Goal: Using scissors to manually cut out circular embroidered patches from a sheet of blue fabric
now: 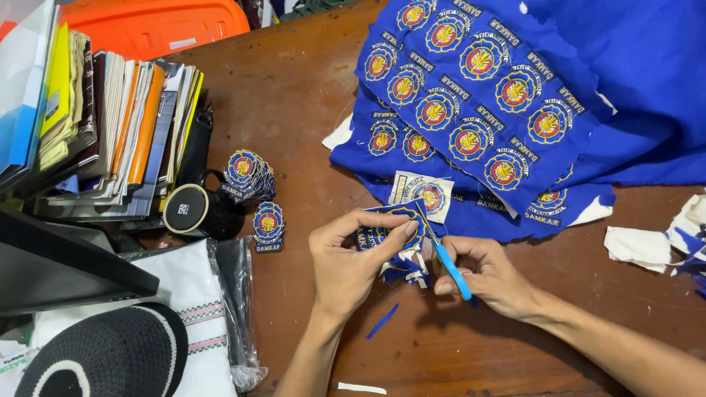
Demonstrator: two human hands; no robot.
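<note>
Left hand pinches an embroidered patch while right hand grips blue-handled scissors cutting it.

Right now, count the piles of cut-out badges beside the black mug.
2: one pile just beyond the black mug, a smaller pile nearer the left hand. Others may be hidden.

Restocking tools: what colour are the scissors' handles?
Light blue scissors, held in the right hand; head view.

Both forearms reach in from below, left hand pinched thumb to fingers, right hand curled closed, knuckles nearly meeting
</note>
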